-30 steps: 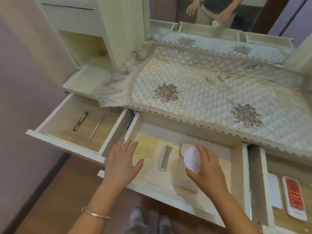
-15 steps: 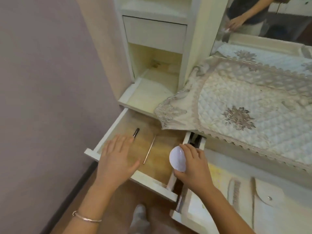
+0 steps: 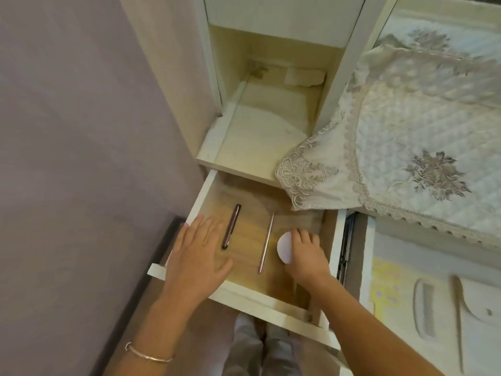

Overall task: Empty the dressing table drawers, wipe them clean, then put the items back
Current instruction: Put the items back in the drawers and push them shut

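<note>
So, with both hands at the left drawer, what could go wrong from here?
1. The dark slim tool and thin metal rod lie in the drawer; wiping now with the white pad held in the right hand may shove them about.
2. The open left hand, beside the dark tool, could knock it.
3. The lace cloth corner overhangs the drawer's back and might snag.

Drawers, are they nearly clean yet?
No. Done: the left drawer and middle drawer are pulled open. In hand: the right hand pinches a white round pad in the left one; the left hand hovers open by a dark slim tool. Left: that tool and a thin metal stick lie inside, and the middle drawer holds a comb and yellow sheet.
</note>
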{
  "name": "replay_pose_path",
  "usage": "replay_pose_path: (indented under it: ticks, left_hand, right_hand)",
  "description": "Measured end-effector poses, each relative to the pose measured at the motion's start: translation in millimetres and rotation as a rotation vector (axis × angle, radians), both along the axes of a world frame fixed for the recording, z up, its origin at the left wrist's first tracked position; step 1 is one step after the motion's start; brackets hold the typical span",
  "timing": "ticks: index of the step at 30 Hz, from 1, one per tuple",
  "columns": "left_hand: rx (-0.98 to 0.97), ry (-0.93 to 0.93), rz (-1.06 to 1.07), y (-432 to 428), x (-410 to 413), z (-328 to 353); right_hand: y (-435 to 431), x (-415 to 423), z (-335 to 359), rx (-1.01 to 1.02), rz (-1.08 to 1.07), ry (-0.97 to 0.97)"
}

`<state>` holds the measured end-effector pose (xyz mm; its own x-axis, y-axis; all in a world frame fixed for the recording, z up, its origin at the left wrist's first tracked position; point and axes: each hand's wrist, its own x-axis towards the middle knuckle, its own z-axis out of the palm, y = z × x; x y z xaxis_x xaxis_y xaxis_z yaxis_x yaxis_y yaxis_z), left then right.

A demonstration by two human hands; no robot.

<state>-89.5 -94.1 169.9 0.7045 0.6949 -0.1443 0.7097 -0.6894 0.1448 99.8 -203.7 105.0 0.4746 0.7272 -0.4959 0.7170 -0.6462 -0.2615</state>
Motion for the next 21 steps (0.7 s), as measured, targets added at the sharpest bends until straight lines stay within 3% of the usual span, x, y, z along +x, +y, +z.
replay_pose_path:
  ticks: [14, 21]
  left_hand:
    - [-0.035, 0.018, -0.011, 3, 6, -18]
    - [-0.059, -0.063, -0.081, -3, 6, -16]
  right_hand:
    - [14, 16, -24, 0.03, -0.058, 0.046]
    - [-18, -8, 25, 0.396, 0.017, -0.036]
